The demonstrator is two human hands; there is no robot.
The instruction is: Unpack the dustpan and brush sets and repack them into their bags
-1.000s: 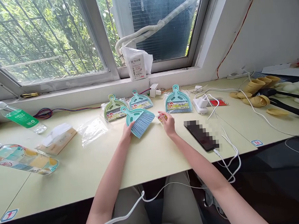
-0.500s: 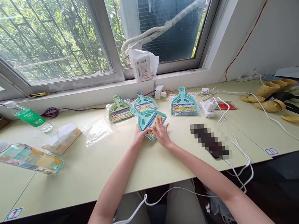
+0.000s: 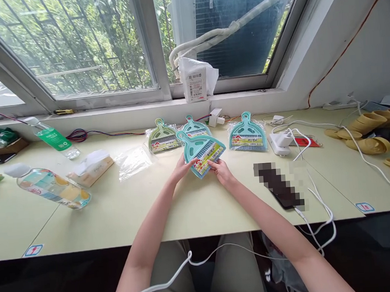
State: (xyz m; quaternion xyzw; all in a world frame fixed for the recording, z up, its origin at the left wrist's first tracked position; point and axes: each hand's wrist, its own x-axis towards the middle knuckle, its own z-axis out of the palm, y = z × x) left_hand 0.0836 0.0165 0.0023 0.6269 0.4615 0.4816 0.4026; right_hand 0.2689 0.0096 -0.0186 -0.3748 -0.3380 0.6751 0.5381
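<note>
Between my two hands is a teal mini dustpan and brush set (image 3: 204, 150), tilted, with a printed label across its bristles. My left hand (image 3: 183, 168) grips its left edge, thumb on the front. At the lower right edge, my right hand (image 3: 221, 171) pinches it with the thumb over the label. Behind it lie a green dustpan set (image 3: 162, 137) and another teal dustpan set (image 3: 192, 127), the latter partly hidden. A third teal dustpan set (image 3: 247, 135) in clear wrap lies to the right.
A clear plastic bag (image 3: 134, 163), a tissue pack (image 3: 91, 169) and two bottles, one large (image 3: 54, 187) and one green-labelled (image 3: 55, 140), are on the left. Rightward are a blurred phone (image 3: 280, 186), a white plug adapter (image 3: 279, 142), cables and yellow cups (image 3: 369, 127).
My right hand has moved from lying spread over the label to pinching the lower right edge. The dustpan set has turned slightly, showing more label. The camera view has shifted.
</note>
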